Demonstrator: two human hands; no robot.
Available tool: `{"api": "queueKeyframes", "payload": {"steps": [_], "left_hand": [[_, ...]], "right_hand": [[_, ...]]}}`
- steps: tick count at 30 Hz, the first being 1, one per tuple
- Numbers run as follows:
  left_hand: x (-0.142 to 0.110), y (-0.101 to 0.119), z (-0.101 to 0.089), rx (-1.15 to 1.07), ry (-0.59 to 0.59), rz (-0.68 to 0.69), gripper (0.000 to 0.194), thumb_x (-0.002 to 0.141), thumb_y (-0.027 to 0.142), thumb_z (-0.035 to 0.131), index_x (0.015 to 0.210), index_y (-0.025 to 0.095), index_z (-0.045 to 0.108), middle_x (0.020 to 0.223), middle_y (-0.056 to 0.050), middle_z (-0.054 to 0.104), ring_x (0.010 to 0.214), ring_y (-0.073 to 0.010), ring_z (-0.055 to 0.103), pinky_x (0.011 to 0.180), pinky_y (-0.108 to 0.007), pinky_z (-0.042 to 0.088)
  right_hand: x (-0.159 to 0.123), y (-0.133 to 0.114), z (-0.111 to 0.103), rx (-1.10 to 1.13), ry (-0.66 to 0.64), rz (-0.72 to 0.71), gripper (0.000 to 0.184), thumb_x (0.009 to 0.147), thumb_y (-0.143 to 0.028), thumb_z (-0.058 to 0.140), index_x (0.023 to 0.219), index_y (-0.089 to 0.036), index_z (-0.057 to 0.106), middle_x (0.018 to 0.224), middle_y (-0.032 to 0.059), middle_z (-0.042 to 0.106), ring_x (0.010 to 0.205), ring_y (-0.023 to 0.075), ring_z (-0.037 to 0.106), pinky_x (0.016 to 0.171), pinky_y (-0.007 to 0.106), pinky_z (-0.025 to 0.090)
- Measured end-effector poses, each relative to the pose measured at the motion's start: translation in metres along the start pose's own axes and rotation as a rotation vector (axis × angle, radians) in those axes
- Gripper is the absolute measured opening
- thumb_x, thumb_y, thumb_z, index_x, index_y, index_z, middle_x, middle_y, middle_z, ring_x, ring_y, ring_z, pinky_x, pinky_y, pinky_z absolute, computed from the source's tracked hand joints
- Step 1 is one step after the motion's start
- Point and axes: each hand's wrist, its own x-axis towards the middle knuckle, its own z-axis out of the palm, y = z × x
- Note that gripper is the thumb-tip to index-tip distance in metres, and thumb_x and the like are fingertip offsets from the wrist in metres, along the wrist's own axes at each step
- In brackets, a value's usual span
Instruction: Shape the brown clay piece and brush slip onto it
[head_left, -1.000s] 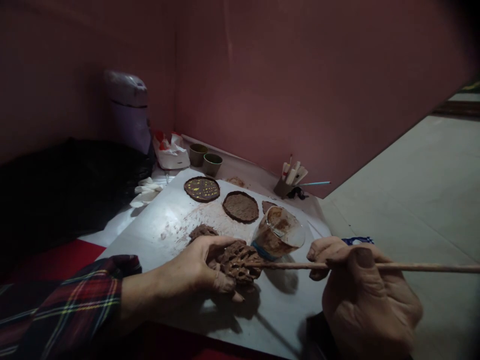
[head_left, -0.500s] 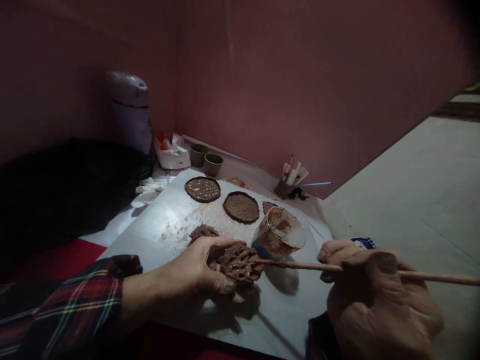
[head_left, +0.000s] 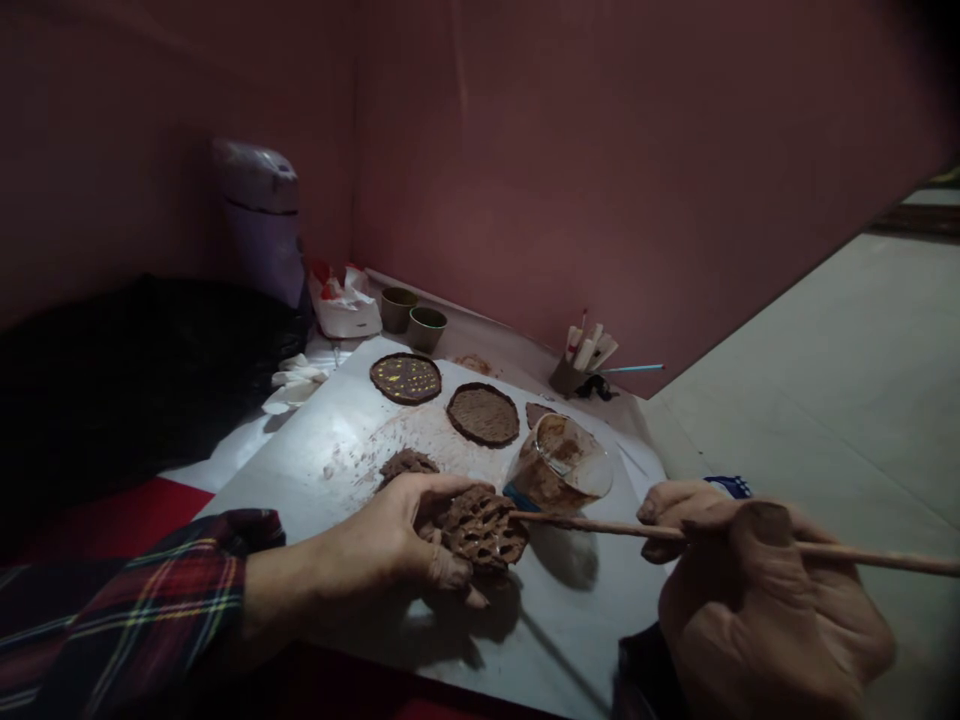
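Observation:
My left hand (head_left: 420, 545) is closed around the left side of a brown clay piece (head_left: 486, 530) whose face is dotted with several holes. Between the thumb and fingers of my right hand (head_left: 765, 590) is a thin wooden stick (head_left: 592, 524), its tip at the upper right edge of the clay. Clay smears mark my right thumb. Just behind the piece, a clay-stained glass cup (head_left: 564, 465) is close to the stick. A rough clay lump (head_left: 407, 465) lies beyond my left hand.
On the white sheet (head_left: 300, 500) lie a clay disc with yellow specks (head_left: 406, 379) and a plain clay disc (head_left: 483, 414). Farther back are two dark cups (head_left: 427, 330), a tool holder (head_left: 568, 378) with several sticks, crumpled packaging (head_left: 346, 310) and a purple-white container (head_left: 262, 220) by the wall.
The stick's tip has shifted slightly up and right along the clay piece, and my right hand has moved a little right with it. My left hand has stayed still.

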Motion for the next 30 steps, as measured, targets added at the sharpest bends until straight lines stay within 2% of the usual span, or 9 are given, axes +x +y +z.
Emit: {"api": "queueKeyframes", "payload": {"steps": [6, 12, 16, 23, 30], "left_hand": [[0.0003, -0.0018, 0.0, -0.026, 0.017, 0.004, 0.041, 0.06, 0.001, 0.071, 0.098, 0.014, 0.067, 0.095, -0.007, 0.068, 0.084, -0.0196, 0.066, 0.07, -0.028, 0.054], [0.0, -0.0019, -0.0027, -0.012, -0.027, -0.004, 0.05, 0.062, 0.0, 0.071, 0.11, 0.017, 0.066, 0.103, -0.007, 0.068, 0.088, -0.0188, 0.064, 0.073, -0.028, 0.054], [0.0001, -0.0023, -0.0035, 0.005, -0.013, -0.002, 0.05, 0.062, 0.002, 0.073, 0.109, 0.017, 0.067, 0.104, -0.007, 0.068, 0.088, -0.0189, 0.064, 0.072, -0.028, 0.054], [0.0003, -0.0024, -0.001, 0.004, 0.005, -0.015, 0.036, 0.061, 0.002, 0.073, 0.095, 0.014, 0.067, 0.095, -0.008, 0.068, 0.086, -0.0202, 0.065, 0.071, -0.027, 0.053], [0.001, -0.0035, -0.0017, 0.017, -0.02, 0.004, 0.038, 0.063, 0.001, 0.07, 0.098, 0.014, 0.066, 0.096, -0.008, 0.067, 0.086, -0.0191, 0.064, 0.07, -0.026, 0.052]], "right_hand": [[-0.0051, 0.002, 0.0, -0.064, -0.137, 0.113, 0.021, 0.09, -0.021, 0.054, 0.071, -0.017, 0.063, 0.066, 0.0, 0.059, 0.061, 0.0136, 0.06, 0.051, 0.026, 0.043], [-0.0058, 0.0031, 0.0012, -0.066, -0.09, 0.062, 0.019, 0.089, -0.02, 0.055, 0.071, -0.017, 0.063, 0.064, 0.0002, 0.059, 0.062, 0.0147, 0.06, 0.047, 0.025, 0.042], [-0.0057, 0.0017, 0.0017, -0.076, -0.086, 0.051, 0.019, 0.088, -0.021, 0.056, 0.07, -0.018, 0.062, 0.063, 0.0002, 0.059, 0.059, 0.0145, 0.057, 0.045, 0.025, 0.041], [-0.0061, 0.0035, -0.003, -0.138, -0.146, 0.232, 0.022, 0.089, -0.03, 0.057, 0.072, -0.016, 0.062, 0.067, 0.0005, 0.059, 0.06, 0.012, 0.059, 0.048, 0.023, 0.045], [-0.0076, 0.0052, -0.0027, -0.105, -0.119, 0.236, 0.023, 0.089, -0.031, 0.057, 0.071, -0.016, 0.061, 0.068, -0.0003, 0.06, 0.058, 0.0104, 0.059, 0.048, 0.022, 0.045]]}}
